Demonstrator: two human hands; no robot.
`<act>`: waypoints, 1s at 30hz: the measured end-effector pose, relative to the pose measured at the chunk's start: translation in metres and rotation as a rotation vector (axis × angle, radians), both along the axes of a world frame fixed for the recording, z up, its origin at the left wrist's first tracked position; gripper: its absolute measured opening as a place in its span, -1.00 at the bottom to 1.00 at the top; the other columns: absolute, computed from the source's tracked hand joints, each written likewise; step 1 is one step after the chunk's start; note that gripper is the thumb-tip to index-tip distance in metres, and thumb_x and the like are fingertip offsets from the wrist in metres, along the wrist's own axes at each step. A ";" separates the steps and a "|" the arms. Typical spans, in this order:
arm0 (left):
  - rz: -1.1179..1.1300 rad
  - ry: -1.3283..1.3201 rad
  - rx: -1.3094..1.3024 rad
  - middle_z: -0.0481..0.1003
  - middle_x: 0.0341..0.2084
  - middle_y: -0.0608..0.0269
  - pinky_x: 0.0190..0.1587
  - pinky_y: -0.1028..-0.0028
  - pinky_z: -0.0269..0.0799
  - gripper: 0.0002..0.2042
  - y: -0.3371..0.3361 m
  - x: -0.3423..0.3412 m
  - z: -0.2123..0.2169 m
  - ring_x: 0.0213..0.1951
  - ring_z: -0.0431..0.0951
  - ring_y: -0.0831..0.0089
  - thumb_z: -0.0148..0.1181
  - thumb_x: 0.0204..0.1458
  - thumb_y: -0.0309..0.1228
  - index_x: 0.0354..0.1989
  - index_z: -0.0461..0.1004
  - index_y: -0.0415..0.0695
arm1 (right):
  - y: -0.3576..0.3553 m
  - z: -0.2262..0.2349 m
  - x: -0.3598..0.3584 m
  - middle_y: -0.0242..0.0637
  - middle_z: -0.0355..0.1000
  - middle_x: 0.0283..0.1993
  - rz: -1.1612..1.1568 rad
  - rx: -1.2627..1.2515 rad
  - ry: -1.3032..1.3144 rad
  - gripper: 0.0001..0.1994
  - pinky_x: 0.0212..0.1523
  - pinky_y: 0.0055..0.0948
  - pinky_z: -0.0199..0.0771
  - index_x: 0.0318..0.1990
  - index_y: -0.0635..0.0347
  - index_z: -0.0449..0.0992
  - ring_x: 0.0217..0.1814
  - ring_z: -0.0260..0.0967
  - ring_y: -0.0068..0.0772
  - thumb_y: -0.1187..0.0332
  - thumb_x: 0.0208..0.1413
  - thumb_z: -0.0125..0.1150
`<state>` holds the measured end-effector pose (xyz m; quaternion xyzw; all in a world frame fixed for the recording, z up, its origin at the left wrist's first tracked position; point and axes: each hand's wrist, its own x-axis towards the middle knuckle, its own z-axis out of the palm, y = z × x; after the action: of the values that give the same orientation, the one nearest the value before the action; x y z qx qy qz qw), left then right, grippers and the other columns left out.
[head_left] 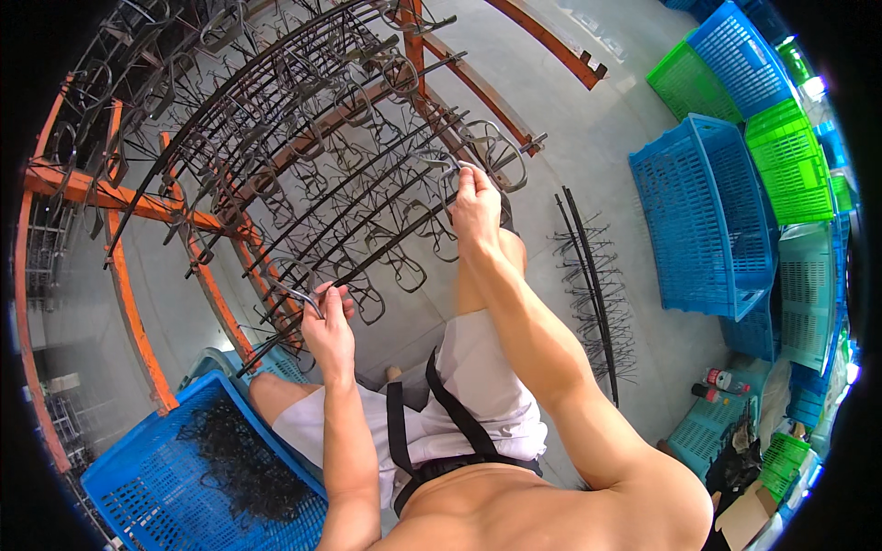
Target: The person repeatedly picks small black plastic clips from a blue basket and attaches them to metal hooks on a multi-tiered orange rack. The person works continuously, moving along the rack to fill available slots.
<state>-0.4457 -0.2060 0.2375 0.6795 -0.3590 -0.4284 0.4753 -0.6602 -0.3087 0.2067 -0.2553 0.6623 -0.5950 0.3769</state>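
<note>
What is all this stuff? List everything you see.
Frame bars: several, orange, left and top
Rods: many, black, across the frame
Looped wire pieces: uncountable, dark grey, along the rods
Hooked rods: about two, black, floor at right
Blue baskets: several, blue, right and lower left
Dark tangle: one, black, inside lower-left basket
Green baskets: at least four, green, right
Teal baskets: several, teal, right and lower left
Bottles: apparently two, partly red, lower right
Cardboard: one piece, brown, lower right
Floor: one, grey, underneath
Shorts: one pair, pale, worn
Straps: two, black, over shorts
Left grip: one, bare, on looped piece, centre
Right grip: one, bare, on second piece, upper centre
</note>
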 end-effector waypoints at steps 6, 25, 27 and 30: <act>-0.039 0.020 -0.025 0.52 -0.40 0.20 -0.40 0.59 0.44 -0.80 0.001 0.005 -0.007 -0.47 0.47 0.58 0.01 0.15 -0.40 -0.19 0.41 -0.28 | 0.012 0.017 0.001 -0.56 0.17 -0.63 0.067 -0.024 -0.217 -0.72 -0.71 -0.64 0.09 -0.08 0.23 0.41 -0.71 0.04 -0.73 0.23 0.25 -0.08; -0.104 0.088 -0.063 0.52 -0.37 0.19 -0.36 0.55 0.44 -0.77 0.002 0.010 -0.007 -0.41 0.50 0.55 0.01 0.15 -0.36 -0.14 0.43 -0.26 | 0.006 0.001 0.002 -0.11 0.40 -0.57 0.086 -0.077 0.582 -0.77 -0.49 -0.32 0.34 -0.17 0.16 0.49 -0.57 0.37 -0.20 0.24 0.18 0.00; -0.102 0.114 -0.056 0.51 -0.38 0.18 -0.37 0.59 0.45 -0.77 0.002 0.011 -0.006 -0.43 0.49 0.58 0.01 0.15 -0.39 -0.12 0.42 -0.27 | 0.005 0.007 0.000 -0.15 0.39 -0.59 0.073 0.005 0.525 -0.75 -0.47 -0.37 0.34 -0.13 0.14 0.48 -0.58 0.34 -0.30 0.22 0.19 0.00; -0.133 0.127 -0.030 0.51 -0.38 0.14 -0.38 0.55 0.45 -0.77 0.005 0.020 -0.006 -0.43 0.49 0.53 -0.03 0.15 -0.41 -0.08 0.34 -0.26 | 0.005 0.003 0.002 -0.18 0.38 -0.60 0.040 0.012 0.488 -0.75 -0.48 -0.39 0.33 -0.11 0.12 0.48 -0.59 0.30 -0.36 0.21 0.19 -0.01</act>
<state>-0.4259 -0.2006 0.2317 0.6185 -0.3789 -0.4955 0.4778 -0.6579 -0.3036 0.2095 -0.4026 0.7319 -0.5042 0.2189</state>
